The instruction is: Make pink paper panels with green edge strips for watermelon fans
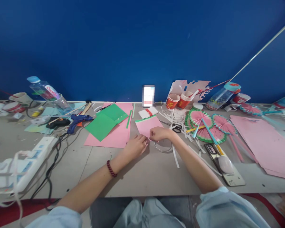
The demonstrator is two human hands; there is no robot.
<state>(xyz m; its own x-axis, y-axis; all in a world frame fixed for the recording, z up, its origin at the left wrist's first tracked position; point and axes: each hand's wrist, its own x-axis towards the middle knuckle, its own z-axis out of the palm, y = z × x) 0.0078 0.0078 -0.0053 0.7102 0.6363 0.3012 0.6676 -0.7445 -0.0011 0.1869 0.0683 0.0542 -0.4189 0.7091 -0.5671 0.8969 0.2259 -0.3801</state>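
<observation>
A small pink paper (144, 126) with a green strip (146, 118) along its far edge lies on the table before me. My right hand (158, 133) is closed, its fingertips pinching the near edge of that paper. At the near left corner, my left hand (137, 144) has its fingers bent and pressed together on the paper; the fingertips are partly hidden. Under my right wrist lies a silver ring (163, 150), touching the table. Green paper sheets (104, 122) rest on larger pink sheets (109, 142) to the left, beside a narrow green strip (129, 119).
Scissors (177, 128) lie among white paper strips (172, 115). Watermelon-patterned paper fans (210, 133), a phone (232, 179) and pink sheets (263, 139) are on the right. A blue glue gun (76, 122), a power strip (35, 164) and cables (52, 164) are on the left. Red paper cups (173, 102) stand behind.
</observation>
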